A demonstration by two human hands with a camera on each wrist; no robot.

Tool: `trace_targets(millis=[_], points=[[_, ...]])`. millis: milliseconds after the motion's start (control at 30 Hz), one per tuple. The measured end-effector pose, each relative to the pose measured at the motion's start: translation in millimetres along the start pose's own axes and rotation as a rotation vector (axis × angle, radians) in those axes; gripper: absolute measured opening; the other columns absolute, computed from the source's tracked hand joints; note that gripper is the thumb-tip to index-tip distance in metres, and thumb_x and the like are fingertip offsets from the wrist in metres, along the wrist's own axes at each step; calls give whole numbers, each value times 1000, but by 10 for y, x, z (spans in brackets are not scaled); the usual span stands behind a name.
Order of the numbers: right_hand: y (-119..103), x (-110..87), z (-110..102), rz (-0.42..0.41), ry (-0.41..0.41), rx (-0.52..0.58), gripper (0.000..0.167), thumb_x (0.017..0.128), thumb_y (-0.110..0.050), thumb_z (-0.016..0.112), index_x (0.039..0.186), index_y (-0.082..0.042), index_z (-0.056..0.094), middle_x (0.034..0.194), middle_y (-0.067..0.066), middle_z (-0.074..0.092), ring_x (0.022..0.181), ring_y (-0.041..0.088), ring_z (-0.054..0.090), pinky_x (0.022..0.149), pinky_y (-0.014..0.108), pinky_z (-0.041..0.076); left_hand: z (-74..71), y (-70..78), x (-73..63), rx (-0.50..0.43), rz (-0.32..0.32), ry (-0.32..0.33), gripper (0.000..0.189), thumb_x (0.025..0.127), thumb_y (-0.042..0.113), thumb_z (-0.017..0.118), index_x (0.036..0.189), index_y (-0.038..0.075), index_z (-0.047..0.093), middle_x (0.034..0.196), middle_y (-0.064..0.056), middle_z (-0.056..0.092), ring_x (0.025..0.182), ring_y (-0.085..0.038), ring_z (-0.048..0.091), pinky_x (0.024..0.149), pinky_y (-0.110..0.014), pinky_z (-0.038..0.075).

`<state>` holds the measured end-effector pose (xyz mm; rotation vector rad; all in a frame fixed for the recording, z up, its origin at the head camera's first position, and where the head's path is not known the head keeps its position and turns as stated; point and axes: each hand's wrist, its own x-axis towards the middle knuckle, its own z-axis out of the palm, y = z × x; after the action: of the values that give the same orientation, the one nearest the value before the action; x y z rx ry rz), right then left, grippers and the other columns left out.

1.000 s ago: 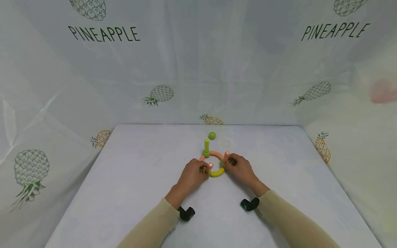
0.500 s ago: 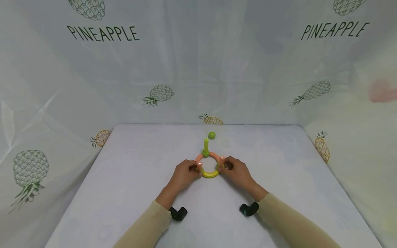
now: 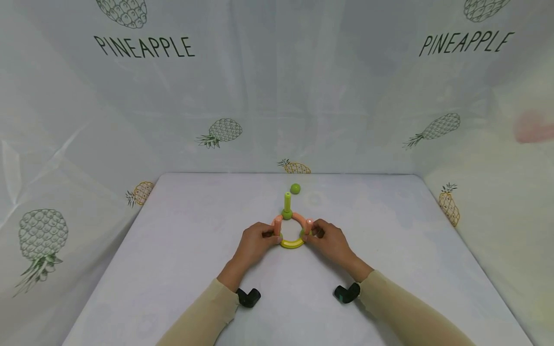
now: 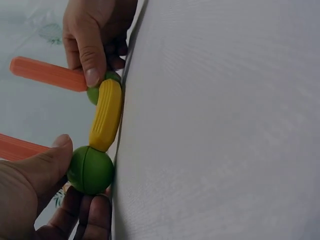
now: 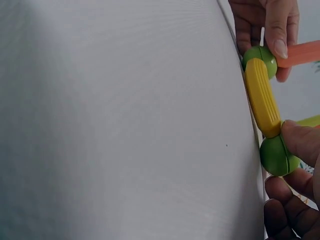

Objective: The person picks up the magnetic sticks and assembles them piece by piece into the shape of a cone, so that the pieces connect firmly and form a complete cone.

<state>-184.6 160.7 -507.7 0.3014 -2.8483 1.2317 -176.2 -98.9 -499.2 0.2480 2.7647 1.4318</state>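
A ring of curved toy sticks and green balls lies on the table. At its left, my left hand (image 3: 256, 244) grips a green ball (image 4: 91, 170), thumb at the foot of an upright orange stick (image 3: 278, 225). My right hand (image 3: 330, 241) pinches another green ball (image 5: 276, 156) at the right, beside a second orange stick (image 3: 309, 226). Between these balls runs a curved yellow stick (image 3: 292, 244). A curved orange stick (image 3: 299, 219) forms the far right side. At the back, a lime-green stick (image 3: 287, 202) stands in a green ball (image 3: 287, 214).
A loose green ball (image 3: 295, 188) lies behind the ring on the white table (image 3: 207, 211). A white curtain printed with pineapples (image 3: 277, 96) surrounds the table's back and sides. A black device (image 3: 249, 298) is on the left wrist, another (image 3: 347, 292) on the right.
The ring's front has shifted left with both hands, the left hand moving more. The left orange stick, earlier tipped toward the camera, now stands more upright. Over the last half second the hands barely move.
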Motion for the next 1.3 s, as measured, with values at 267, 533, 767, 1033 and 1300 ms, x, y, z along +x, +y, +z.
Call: trace_targets(millis=[267, 533, 767, 1033, 1300], points=[[-30, -15, -3, 3, -5, -11, 28, 89, -36, 85, 105, -17, 72, 97, -1, 73, 85, 13, 57, 76, 31, 44, 1, -31, -20, -30, -24, 21, 33, 90, 24, 86, 119, 9, 79, 111, -4, 72, 101, -18, 68, 89, -40, 57], [-73, -28, 8, -3, -3, -20, 29, 88, -34, 87, 105, -16, 72, 95, -1, 73, 82, 13, 55, 74, 31, 43, -27, -111, -10, -67, -14, 23, 36, 89, 24, 86, 120, 9, 78, 112, -4, 72, 100, -17, 67, 89, -39, 56], [-67, -24, 17, 8, -9, -24, 29, 89, -35, 86, 105, -16, 72, 95, -2, 71, 81, 13, 55, 73, 30, 43, -42, -142, 2, -92, -15, 16, 37, 90, 26, 87, 122, 9, 78, 113, -4, 73, 102, -18, 69, 90, -40, 57], [-54, -20, -7, 22, -33, -30, 31, 89, -36, 86, 108, -15, 72, 97, -1, 71, 84, 14, 55, 74, 30, 44, -40, -146, -4, -119, -33, -5, 37, 91, 30, 85, 121, 10, 78, 116, -4, 72, 103, -18, 69, 91, -40, 57], [15, 92, -256, -32, -259, 8, 23, 94, -18, 78, 117, -16, 73, 106, -3, 72, 96, 13, 62, 86, 33, 52, -39, -156, -9, -124, -34, -7, 35, 91, 28, 85, 120, 10, 78, 117, -4, 72, 104, -19, 70, 92, -39, 57]])
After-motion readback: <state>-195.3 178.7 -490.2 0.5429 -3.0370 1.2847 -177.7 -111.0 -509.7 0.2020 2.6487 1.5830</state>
